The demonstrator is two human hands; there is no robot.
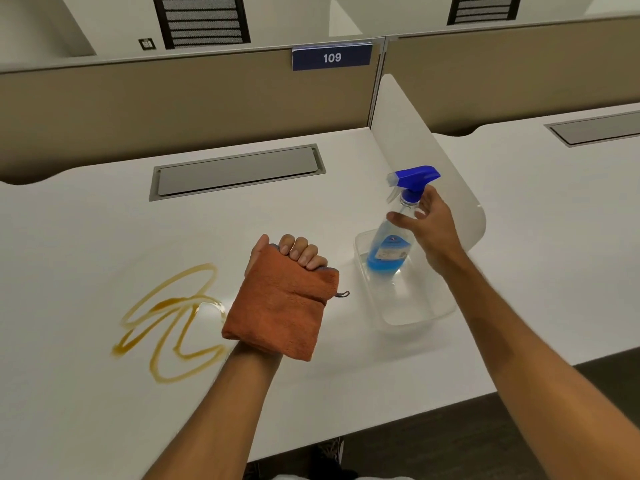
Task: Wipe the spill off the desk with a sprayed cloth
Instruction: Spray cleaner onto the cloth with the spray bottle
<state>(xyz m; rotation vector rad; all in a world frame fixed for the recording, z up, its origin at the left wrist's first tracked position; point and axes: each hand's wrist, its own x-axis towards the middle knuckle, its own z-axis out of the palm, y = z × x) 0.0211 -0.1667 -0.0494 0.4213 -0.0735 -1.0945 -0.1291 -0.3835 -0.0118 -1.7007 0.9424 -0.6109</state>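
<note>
I see even, soft indoor light from overhead, bright without harshness. The white desk (104, 237) takes a pale sheen, with a small glare spot near its middle beside the brown spill (173, 320). Shadows are faint and diffuse, darkest under the desk's near edge. The wide lens bows the partition (173, 91) and the desk's edges toward the corners. Detail is slightly soft throughout, more so at the margins.

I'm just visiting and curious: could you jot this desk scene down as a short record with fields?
left hand: closed around a folded orange cloth, held above the desk
right hand: open, at the neck of the spray bottle
spray bottle: blue liquid, stands in a clear tub
spill: brown loops, unwiped, left of the cloth
sign: 109
</note>
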